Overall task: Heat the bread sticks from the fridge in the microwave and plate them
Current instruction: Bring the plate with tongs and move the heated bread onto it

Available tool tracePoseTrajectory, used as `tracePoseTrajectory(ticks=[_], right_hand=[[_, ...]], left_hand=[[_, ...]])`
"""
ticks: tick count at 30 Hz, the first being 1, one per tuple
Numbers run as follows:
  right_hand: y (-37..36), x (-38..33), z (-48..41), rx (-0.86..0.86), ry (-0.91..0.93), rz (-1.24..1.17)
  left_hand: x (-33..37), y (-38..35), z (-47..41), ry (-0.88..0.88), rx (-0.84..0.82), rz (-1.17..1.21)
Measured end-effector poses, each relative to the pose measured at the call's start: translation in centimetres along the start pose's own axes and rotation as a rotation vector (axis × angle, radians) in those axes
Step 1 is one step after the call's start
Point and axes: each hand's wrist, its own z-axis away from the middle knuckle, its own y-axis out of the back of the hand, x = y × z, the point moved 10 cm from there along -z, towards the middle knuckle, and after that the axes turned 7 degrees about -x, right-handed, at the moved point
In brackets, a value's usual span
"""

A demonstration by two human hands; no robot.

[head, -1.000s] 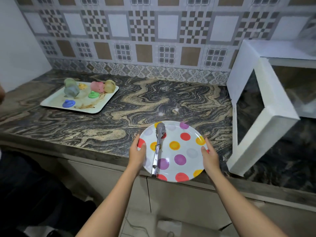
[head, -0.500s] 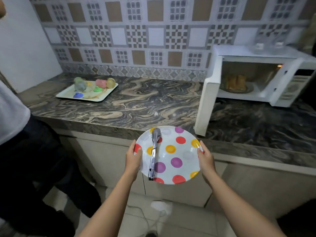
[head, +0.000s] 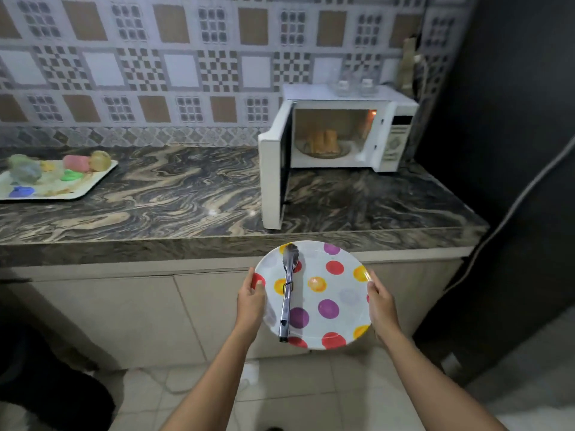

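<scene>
**Plate and tongs carried toward the open microwave**

Head view: the left hand [head: 250, 301] grips the left rim of the spotted plate [head: 339, 326], thumb over the edge; the right hand [head: 381, 303] clamps the right rim likewise; the plate is held in the air in front of the cabinet fronts, below the counter [head: 174, 194] edge. Metal tongs [head: 287, 293] lie loose along its left half, so I judge they could slide on the smooth surface unless it stays level. The bread sticks [head: 323, 141] stand inside the microwave [head: 395, 132], door [head: 273, 178] swung wide; they look light and soft, probably hot; best taken mid-length with the tongs, gently. A tray [head: 102, 174] of coloured cups sits far left.

A second ago the plate rested on the counter; now it is lifted clear, both grips unchanged; the view has drawn back and the microwave cavity faces the camera more squarely.
</scene>
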Motion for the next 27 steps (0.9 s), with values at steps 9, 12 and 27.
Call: tracePoseTrajectory(ticks=[9,12,27], right_hand=[[11.6,-1.9,-3.3,0.191,-0.014,-0.026],[13.4,-3.1,-6.5,0.215,-0.006,-0.042],[15.5,-8.4,-28.2,0.411,-0.018,0.078]], left_hand=[[0.0,-13.7,-4.3,0.033,-0.193,0.001],[0.7,-17.3,-7.7,0.029,-0.216,-0.029],[5.6,-27.1,-28.8,-0.015,-0.117,-0.27]])
